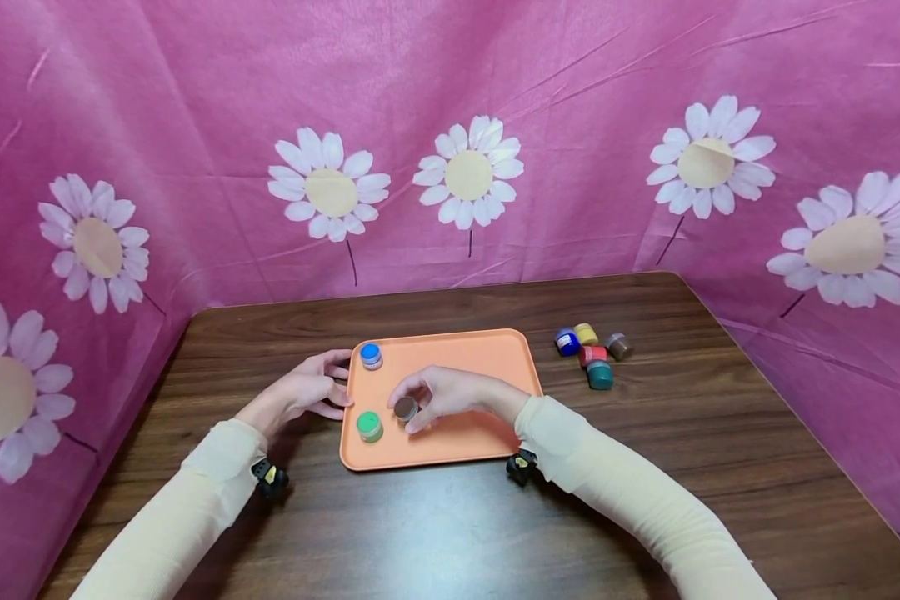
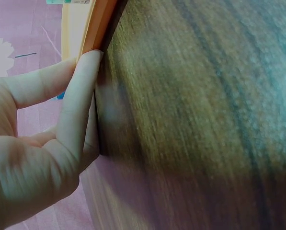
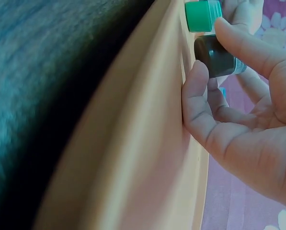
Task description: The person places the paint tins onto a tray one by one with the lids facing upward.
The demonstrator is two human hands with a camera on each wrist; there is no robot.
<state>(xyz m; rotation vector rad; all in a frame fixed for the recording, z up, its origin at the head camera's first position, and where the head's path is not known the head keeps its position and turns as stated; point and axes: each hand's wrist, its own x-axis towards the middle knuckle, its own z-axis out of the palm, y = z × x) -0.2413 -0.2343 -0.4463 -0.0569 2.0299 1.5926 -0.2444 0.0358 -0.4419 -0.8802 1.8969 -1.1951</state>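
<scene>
My right grip (image 1: 446, 393) pinched the brown jar (image 1: 405, 407) over the orange tray's (image 1: 487, 362) nine-o'clock half. My left grip (image 1: 307, 387), fingers apart, touched the tray's rim. At two o'clock, the navy jar's (image 1: 567, 342) label was unreadable.

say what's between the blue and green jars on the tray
In the head view, only a bare stretch of orange tray lies between the blue-lidded jar and the green-lidded jar.

No text, brand or number can be read, the print on the pale label (image 1: 567, 341) of the dark blue jar (image 1: 566, 343), right of centre in the head view, being too small.
</scene>
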